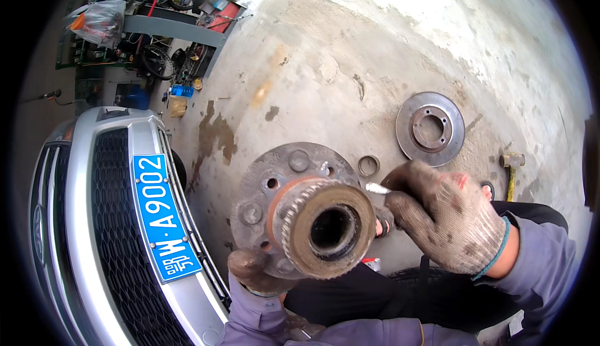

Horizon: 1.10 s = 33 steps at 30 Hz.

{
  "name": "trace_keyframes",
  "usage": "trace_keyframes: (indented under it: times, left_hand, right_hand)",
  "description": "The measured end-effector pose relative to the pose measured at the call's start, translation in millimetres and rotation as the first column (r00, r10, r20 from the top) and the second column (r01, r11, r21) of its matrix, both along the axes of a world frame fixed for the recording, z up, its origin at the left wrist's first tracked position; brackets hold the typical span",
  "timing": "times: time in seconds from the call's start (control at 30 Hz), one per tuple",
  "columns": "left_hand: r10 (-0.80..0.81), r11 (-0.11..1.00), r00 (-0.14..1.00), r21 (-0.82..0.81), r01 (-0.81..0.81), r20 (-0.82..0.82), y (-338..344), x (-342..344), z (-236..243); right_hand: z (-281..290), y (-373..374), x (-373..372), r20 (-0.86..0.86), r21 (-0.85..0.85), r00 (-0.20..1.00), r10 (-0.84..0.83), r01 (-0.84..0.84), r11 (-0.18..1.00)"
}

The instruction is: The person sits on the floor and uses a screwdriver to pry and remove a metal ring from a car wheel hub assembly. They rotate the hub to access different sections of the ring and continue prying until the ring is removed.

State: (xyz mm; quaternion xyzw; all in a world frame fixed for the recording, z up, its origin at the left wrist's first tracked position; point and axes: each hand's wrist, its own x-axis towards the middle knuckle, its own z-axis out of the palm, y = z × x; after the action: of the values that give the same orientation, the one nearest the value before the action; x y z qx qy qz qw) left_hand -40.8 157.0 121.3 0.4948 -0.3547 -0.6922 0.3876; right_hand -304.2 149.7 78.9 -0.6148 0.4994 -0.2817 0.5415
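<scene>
Wheel hub point(306, 211) gripped in 2 gloved hands.
Left hand point(253, 270) clamped under its flange; right hand point(440, 215) fingers closed around a small metal tool point(377, 188) at its rim.

room: we see bare concrete floor point(325, 65) open above the wheel hub point(306, 211) | left: silver car front point(119, 221) close beside it | right: brake disc point(430, 128), small ring point(368, 166), hammer point(512, 165) lie there

At frame centre a rusty wheel hub point(306, 211) is gripped from below by the gloved left hand point(250, 270) — the gloved right hand point(447, 218) presses a small metal tool point(377, 188) to its rim — with a brake disc point(430, 128) upper right on the concrete floor point(350, 65).
</scene>
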Motion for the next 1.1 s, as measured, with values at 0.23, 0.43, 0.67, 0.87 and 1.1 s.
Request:
trace_keyframes:
  times: [0.23,0.43,0.67,0.87,1.1]
  left_hand:
    - [0.191,0.981,0.974,-0.004,-0.193,-0.122,2.6,14.1,-12.2]
    - [0.098,0.989,0.929,-0.068,-0.131,-0.357,-2.0,9.7,-18.1]
    - [0.288,0.956,0.636,0.254,-0.147,-0.716,-0.2,-8.5,-12.6]
    - [0.147,0.989,0.796,0.086,-0.119,-0.588,0.2,-10.9,-12.7]
    - [0.098,0.994,0.866,0.001,-0.112,-0.491,-4.1,-8.3,-16.2]
  right_hand:
    - [1.8,2.7,-8.2,-0.002,-0.261,1.000,-0.017,0.016,0.965]
    - [3.6,5.1,-8.0,-0.105,-0.322,0.994,-0.015,-0.019,0.947]
    - [5.6,5.8,-8.0,-0.167,-0.322,0.985,0.042,-0.095,0.942]
    - [3.1,8.8,-5.1,-0.122,-0.410,0.992,0.011,-0.060,0.910]
    - [-1.5,9.0,1.7,-0.074,-0.382,0.997,0.027,-0.054,0.923]
